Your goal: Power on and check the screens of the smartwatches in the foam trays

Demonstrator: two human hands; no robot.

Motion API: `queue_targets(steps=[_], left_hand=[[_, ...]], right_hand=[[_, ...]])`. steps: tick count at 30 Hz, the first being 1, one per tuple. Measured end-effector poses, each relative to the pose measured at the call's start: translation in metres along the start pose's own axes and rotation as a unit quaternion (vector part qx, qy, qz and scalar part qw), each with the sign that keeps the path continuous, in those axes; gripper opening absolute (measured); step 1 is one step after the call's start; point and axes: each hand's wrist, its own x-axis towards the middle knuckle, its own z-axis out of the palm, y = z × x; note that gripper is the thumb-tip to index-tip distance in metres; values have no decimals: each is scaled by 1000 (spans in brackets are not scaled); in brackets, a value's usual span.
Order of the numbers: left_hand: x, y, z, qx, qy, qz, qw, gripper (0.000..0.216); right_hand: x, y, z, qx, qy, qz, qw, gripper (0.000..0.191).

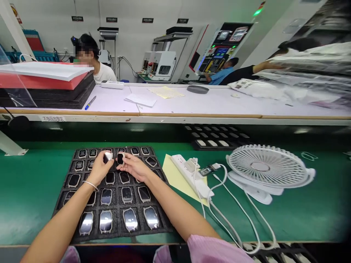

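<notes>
My left hand (101, 168) grips a smartwatch case (108, 157) with a pale edge, held above the black foam tray (117, 229). Close beside it, my right hand (134, 167) pinches a second smartwatch case (120, 158), its dark screen turned toward me. The two cases are near each other but apart. Under my hands the tray holds several rows of strapless smartwatches (106, 221), each in its own pocket with the screen up. A few top-row watches (92, 153) show lit text. My forearms hide some pockets.
Right of the tray lie a white power strip (192, 175) on yellow paper (170, 171), looping white cables (246, 215) and a white fan (260, 168). A shelf (164, 109) runs across the back, bearing foam sheets (46, 87) and plastic-wrapped packs (301, 80). Another tray (216, 137) sits beneath it. People sit beyond.
</notes>
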Motion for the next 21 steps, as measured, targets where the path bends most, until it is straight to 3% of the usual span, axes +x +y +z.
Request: queue_targets(steps=[4, 14, 21], left_hand=[[-2, 4, -1, 27, 1, 13, 1000, 35], [-10, 12, -2, 82, -17, 40, 996, 43], [-11, 15, -1, 66, -18, 42, 997, 40]], right_hand=[[-5, 1, -1, 137, -28, 18, 990, 53], [-8, -3, 2, 155, -16, -1, 988, 51], [-11, -8, 4, 177, -51, -7, 983, 50]])
